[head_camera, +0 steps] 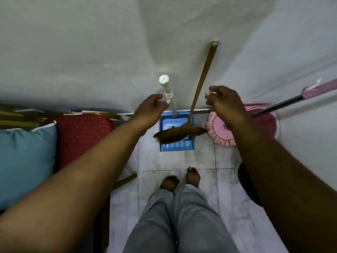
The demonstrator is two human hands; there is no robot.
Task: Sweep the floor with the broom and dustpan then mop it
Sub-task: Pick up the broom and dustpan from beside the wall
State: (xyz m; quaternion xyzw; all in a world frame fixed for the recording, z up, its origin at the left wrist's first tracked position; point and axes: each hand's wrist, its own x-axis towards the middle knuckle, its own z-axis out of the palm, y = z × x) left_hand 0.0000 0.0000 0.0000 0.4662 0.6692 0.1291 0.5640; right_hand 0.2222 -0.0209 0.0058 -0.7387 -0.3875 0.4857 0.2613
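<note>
A broom (201, 83) with a long wooden handle leans against the white wall, its brown bristles lying across a blue dustpan (175, 144) on the tiled floor. The dustpan's upright handle ends in a white cap (164, 79). My left hand (151, 110) reaches toward that handle with loosely curled fingers and holds nothing. My right hand (222, 103) hovers just right of the broom handle, fingers loosely bent, not touching it. A pink round mop head (218, 128) lies to the right, with its dark pole and pink grip (310, 93) slanting up right.
A pink bucket (269, 123) stands behind the mop head at the wall. On the left is a chair with a red dotted seat (80, 136) and a blue cushion (25, 161). My bare feet (180, 179) stand on grey floor tiles.
</note>
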